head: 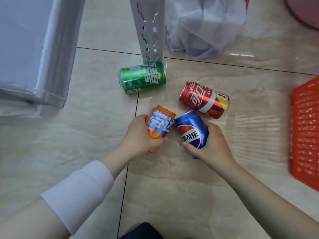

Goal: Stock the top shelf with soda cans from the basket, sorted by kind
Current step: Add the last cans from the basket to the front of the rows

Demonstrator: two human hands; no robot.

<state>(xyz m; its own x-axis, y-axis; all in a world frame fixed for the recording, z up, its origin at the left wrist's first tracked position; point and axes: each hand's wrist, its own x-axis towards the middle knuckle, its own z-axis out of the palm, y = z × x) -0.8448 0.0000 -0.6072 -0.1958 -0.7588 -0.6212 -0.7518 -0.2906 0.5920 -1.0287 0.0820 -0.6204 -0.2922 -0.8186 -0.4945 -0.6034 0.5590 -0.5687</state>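
Shop-like room: slotted metal shelf post [150,31], glossy tiled floor [189,187], plastic bag [203,26].

1. Floor [189,195]: large glossy tiles in pale beige with faint grey marbling, filling nearly the whole view.
2. Grout lines [124,178]: thin and dark. One runs from the near edge away from the viewer, and another crosses it from left to right farther back.
3. Reflections [241,55]: short bright streaks of light on the polished tile at upper right.
4. Grey panel [34,49]: a broad, flat, light-grey slab at upper left with a folded metal edge.
5. Shelving upright [150,31]: a grey metal post, punched with slots and round holes, rising from the floor at top centre.
6. Plastic bag [203,28]: translucent white and crumpled, lying just right of the upright.
7. Pink rounded object [305,12]: cut off by the top right corner. What it is cannot be told.
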